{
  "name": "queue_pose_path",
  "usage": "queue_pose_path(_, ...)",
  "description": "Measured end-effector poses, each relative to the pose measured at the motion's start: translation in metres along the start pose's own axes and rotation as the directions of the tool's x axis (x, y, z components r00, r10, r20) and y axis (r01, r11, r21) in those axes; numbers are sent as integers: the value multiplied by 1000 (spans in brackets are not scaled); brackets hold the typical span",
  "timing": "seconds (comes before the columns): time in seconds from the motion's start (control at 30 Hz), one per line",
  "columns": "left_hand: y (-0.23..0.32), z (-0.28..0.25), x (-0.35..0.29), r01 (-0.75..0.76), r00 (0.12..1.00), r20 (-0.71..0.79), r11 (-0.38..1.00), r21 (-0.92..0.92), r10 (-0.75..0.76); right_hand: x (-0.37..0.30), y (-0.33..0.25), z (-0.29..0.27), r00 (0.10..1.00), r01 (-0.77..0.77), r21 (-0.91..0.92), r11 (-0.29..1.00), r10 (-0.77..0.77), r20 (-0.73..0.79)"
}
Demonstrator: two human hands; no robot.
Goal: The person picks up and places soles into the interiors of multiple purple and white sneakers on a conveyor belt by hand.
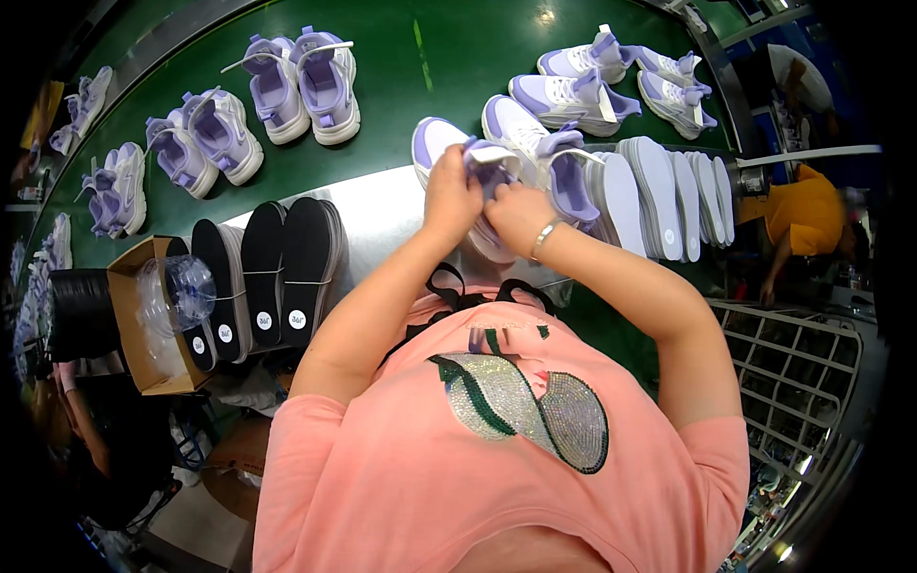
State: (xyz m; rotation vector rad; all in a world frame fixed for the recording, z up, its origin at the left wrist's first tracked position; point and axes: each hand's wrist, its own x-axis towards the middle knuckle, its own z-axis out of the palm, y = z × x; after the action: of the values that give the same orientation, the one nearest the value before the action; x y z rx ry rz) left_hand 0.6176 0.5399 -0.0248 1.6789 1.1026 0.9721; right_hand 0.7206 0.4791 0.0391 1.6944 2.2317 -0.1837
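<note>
A white and lavender sneaker point(432, 137) sits on the metal edge in front of me, toe pointing away. My left hand point(453, 199) is closed on the left side of its opening, near the tongue. My right hand point(519, 216), with a bracelet at the wrist, has its fingers curled at the collar's inner edge; the fingertips are partly hidden. Touching it on the right stands a second matching sneaker point(516, 126), its lavender lining showing. Right of that, white insoles point(623, 205) lie in several stacks.
Several pairs of matching sneakers point(325, 86) stand on the green surface point(449, 48), left and right. Black insoles point(263, 267) lie stacked at left beside a cardboard box point(134, 315) holding clear plastic. A wire rack point(793, 372) and a person in orange point(807, 215) are at right.
</note>
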Motion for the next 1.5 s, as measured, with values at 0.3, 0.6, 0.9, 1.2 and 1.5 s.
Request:
queue_pose_path(0.3, -11, 2, -2, -54, 999, -5, 998, -17, 54, 28, 1, 10, 972, -106, 142, 984, 73, 221)
queue_pose_path(0.6, -8, 9, 0, -40, 999, 23, 997, -66, 41, 56, 17, 34, 849, 65, 182, 981, -151, 507)
queue_pose_path(0.9, -7, 15, 0, -73, 997, 15, 995, -61, 74, 57, 20, 37, 834, 199, 25, 980, -183, 521)
queue_pose_path(1.2, -10, 19, 2, -75, 997, 18, 997, 34, 74, 41, 20, 4, 850, -2, 23, 1000, -11, 526)
queue_pose_path(1.5, -2, 24, 0, -83, 997, -11, 997, -8, 83, 1, 27, 4, 786, -11, 153, 988, -86, 612)
